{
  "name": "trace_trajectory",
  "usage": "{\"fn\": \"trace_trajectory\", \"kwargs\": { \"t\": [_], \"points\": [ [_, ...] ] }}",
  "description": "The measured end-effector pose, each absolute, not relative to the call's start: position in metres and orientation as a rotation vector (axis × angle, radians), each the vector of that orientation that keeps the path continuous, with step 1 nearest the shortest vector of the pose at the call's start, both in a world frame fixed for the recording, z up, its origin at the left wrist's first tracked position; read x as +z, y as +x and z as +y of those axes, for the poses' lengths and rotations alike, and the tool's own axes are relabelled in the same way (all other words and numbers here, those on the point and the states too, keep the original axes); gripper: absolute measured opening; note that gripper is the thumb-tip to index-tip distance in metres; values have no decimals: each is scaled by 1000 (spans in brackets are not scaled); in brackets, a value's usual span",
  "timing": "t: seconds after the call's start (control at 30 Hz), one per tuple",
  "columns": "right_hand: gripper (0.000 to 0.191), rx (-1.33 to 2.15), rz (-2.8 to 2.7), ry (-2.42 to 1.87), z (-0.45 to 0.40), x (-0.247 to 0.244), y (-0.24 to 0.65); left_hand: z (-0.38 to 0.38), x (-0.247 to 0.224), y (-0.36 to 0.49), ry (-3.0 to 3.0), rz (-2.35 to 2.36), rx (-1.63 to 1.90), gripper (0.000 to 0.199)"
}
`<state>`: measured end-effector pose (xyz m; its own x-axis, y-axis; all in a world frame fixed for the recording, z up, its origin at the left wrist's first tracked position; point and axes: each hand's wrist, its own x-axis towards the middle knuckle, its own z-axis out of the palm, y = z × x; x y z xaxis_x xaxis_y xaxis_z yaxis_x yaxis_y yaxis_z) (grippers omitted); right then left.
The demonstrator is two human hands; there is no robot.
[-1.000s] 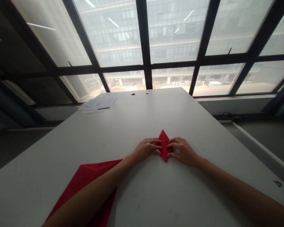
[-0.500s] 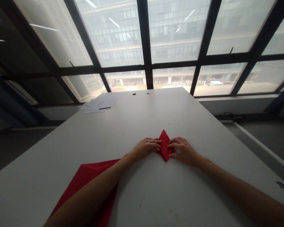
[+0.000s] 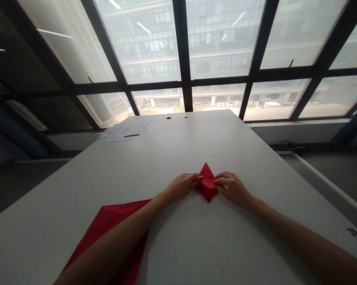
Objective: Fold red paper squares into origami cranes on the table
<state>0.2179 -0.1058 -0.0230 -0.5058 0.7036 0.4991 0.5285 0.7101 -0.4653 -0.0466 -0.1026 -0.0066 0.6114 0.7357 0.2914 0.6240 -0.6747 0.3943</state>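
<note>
A small piece of folded red paper [image 3: 207,194], diamond-shaped with one point facing the window, lies on the white table. My left hand [image 3: 185,186] grips its left corner, fingers closed and thumb tucked underneath. At the opposite corner, my right hand [image 3: 229,187] pinches the edge between thumb and fingers. A flap across the middle of the paper is partly lifted between the two hands. Under my left forearm lies a larger red sheet [image 3: 107,221], partly hidden by the arm.
Several white printed papers [image 3: 128,128] with a dark strip [image 3: 131,135] on them lie at the table's far left. The white table [image 3: 178,158] reaches toward large windows. A small dark mark [image 3: 352,232] shows near its right edge.
Both hands have closed from lying on the paper into pinches at its sides. The middle flap has risen and opened toward me, showing darker red below it.
</note>
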Motion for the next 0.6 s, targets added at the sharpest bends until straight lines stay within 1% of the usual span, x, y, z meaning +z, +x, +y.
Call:
{"fn": "trace_trajectory", "kwargs": {
  "t": [0.1,0.2,0.37,0.6],
  "points": [
    [17,372,-2158,-960,-106,-24,218,-101,-9,-49,2601,1107,634,24],
    [13,404,-2111,-986,-106,-24,218,-100,-11,-49,2614,1088,664,31],
    [12,423,-2090,-1036,-107,-25,217,-101,-7,-48,2605,960,767,18],
    [12,440,-2082,-1088,-108,-24,217,-102,-5,-47,2593,1014,790,20]
  ]
}}
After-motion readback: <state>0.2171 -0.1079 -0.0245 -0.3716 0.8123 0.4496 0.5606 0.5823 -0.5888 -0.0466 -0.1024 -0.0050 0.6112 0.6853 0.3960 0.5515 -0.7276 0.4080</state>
